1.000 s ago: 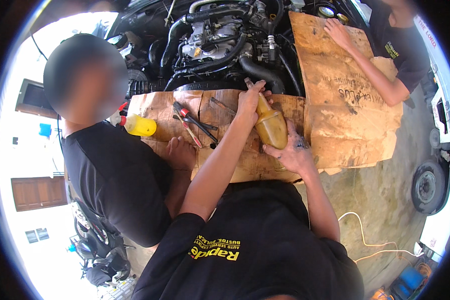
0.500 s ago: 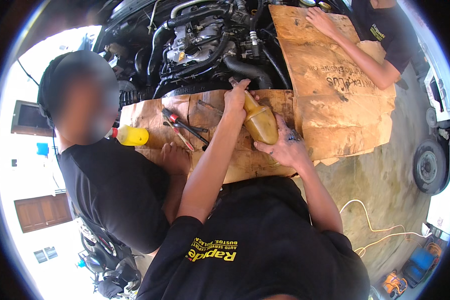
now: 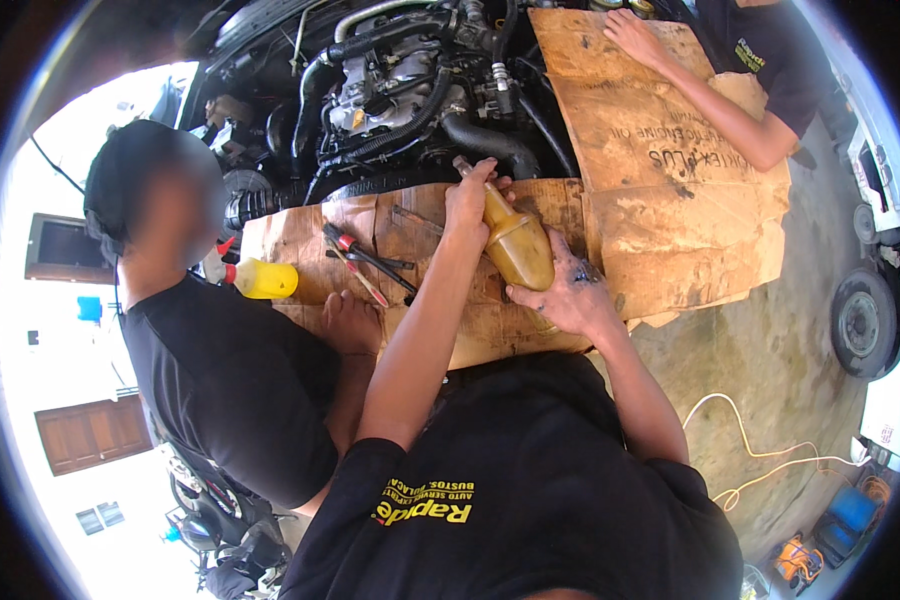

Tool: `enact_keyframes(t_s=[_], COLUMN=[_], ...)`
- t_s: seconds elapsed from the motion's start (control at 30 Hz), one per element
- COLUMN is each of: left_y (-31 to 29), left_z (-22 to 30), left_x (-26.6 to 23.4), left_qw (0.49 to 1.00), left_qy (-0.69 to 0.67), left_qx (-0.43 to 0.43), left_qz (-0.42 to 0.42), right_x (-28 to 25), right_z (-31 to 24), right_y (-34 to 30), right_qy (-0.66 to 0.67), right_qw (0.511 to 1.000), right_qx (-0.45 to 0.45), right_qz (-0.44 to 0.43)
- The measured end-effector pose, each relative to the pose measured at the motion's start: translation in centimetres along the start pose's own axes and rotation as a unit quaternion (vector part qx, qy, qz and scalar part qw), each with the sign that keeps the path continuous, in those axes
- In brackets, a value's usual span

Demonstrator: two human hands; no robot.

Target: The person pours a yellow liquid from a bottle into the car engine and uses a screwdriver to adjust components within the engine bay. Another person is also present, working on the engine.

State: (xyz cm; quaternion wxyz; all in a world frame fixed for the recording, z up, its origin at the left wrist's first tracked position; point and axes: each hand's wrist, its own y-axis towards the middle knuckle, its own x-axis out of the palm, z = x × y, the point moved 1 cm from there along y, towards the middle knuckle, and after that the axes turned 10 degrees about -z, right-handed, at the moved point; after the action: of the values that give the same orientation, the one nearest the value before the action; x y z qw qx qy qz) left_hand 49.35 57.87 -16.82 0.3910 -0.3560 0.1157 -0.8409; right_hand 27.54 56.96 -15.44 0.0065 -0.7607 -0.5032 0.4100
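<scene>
On the cardboard (image 3: 660,215), both hands' fingers (image 3: 530,294) grip one amber bottle (image 3: 517,243), beside two screwdrivers (image 3: 370,258)

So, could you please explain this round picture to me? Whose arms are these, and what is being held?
The camera sits on a person's head and looks down, so the picture bends at its rim. The two arms from below are that person's own. The left hand grips the neck of a yellowish plastic container; the right hand holds its lower body. Both rest over brown cardboard spread before a car engine. Screwdrivers and a yellow bottle lie there. Two other people stand nearby.
</scene>
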Motion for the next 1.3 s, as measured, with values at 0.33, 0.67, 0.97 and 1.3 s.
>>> enact_keyframes(t_s=[0.33, 0.67, 0.97, 1.3], left_y=[0.5, 0.1, 0.2, -0.3], left_z=[-0.1, 0.2, 0.2, 0.3], left_x=[-0.7, -0.3, -0.4, -0.3], left_qw=[1.0, 1.0, 0.999, 0.998], left_qy=[0.008, 0.02, 0.021, 0.034], left_qx=[-0.02, -0.02, -0.033, -0.043], left_qz=[-0.005, 0.011, -0.01, -0.024], right_x=[-0.6, -0.5, -0.6, -0.9], right_z=[-0.9, -0.7, -0.8, -1.1], right_y=[-0.3, -0.3, -0.4, -0.6], right_qy=[0.001, -0.003, 0.014, 0.001], right_qw=[1.0, 1.0, 1.0, 1.0], right_qx=[0.011, 0.024, 0.009, 0.01], right_qz=[-0.012, -0.01, -0.014, -0.006])
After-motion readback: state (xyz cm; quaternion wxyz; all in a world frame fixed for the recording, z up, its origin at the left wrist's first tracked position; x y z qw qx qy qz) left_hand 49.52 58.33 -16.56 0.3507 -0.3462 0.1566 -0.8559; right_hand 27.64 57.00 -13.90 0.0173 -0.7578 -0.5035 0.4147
